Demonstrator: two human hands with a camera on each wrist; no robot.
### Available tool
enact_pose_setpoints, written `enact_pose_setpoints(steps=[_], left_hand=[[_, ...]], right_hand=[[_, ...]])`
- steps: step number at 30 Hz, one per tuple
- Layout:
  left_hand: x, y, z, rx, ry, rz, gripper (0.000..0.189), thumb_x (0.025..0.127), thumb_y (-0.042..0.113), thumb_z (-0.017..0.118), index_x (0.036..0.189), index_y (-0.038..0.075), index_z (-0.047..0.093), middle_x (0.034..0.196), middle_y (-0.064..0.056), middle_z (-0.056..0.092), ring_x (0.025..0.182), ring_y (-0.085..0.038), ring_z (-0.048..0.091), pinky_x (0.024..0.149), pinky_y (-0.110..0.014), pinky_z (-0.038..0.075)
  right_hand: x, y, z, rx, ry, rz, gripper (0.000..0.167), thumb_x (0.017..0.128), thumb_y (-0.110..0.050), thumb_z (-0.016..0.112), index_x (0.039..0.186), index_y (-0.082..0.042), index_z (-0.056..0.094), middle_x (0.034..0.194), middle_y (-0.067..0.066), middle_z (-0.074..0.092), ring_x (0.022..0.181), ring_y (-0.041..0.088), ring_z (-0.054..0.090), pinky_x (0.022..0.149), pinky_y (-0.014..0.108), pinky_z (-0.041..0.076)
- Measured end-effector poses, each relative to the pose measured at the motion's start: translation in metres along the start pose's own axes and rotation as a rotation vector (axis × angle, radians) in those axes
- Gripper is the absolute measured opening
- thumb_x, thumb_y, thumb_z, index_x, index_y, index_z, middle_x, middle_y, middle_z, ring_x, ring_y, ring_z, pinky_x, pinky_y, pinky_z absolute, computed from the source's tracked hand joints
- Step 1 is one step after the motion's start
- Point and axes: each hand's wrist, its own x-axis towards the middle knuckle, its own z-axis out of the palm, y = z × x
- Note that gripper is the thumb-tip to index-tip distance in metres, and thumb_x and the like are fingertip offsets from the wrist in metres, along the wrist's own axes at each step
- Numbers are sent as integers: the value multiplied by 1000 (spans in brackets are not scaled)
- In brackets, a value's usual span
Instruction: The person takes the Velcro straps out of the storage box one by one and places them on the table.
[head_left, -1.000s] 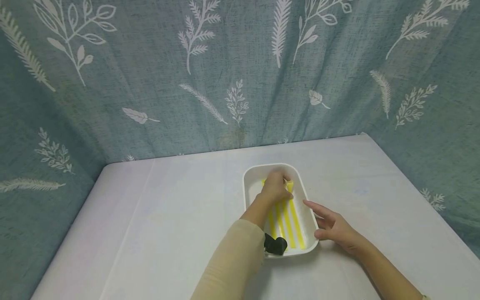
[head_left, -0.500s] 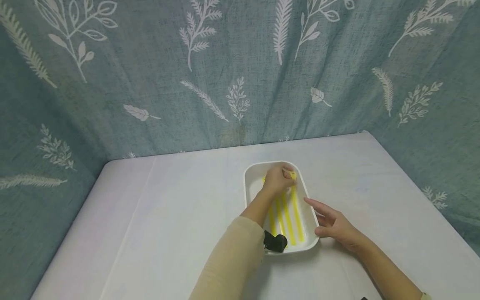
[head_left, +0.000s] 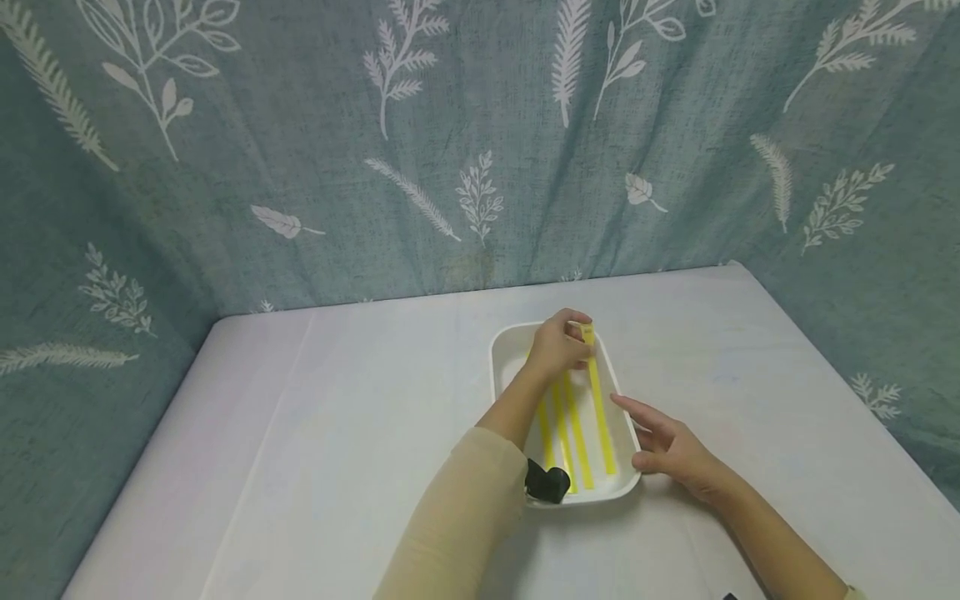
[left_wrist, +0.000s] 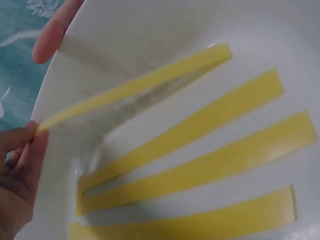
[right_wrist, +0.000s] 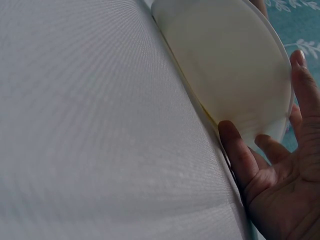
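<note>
Curtain point(head_left: 427, 100) backed the tray point(head_left: 513, 350); from inside, one strip point(head_left: 602, 417) slanted up, its end pinched by the left hand point(head_left: 555, 348). I judged slow lifting best, the loosely spread right hand point(head_left: 670, 456) steadying the tray.

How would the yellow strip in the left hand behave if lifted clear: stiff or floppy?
Probably springy rather than limp: pinched at one end by the left hand, the yellow strip stretches out with only a slight bend. It looks thin, so likely light.
</note>
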Motion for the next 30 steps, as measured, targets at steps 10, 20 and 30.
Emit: enact_pose_setpoints(steps=[10, 20, 30], left_hand=[[2, 12, -7, -75, -3, 37, 35, 81, 0, 71, 114, 8, 64, 96, -6, 59, 77, -18, 65, 65, -28, 58], [-2, 25, -16, -90, -58, 103, 42, 83, 3, 70, 123, 5, 60, 119, -11, 54, 98, -21, 64, 74, -25, 56], [-8, 36, -21, -172, -59, 180, 48, 81, -4, 69, 126, 8, 58, 121, -7, 58, 87, -13, 63, 72, -30, 57]], right_hand=[[2, -1, 1, -12, 13, 23, 76, 85, -16, 71, 148, -6, 29, 154, 28, 10, 119, -3, 50, 87, 28, 51], [2, 1, -1, 5, -7, 2, 77, 84, -15, 71, 148, -7, 29, 153, 30, 11, 118, -4, 50, 88, 27, 51], [1, 5, -3, 23, -33, -10, 79, 85, -21, 72, 148, -7, 27, 153, 31, 9, 120, -4, 49, 88, 28, 51]])
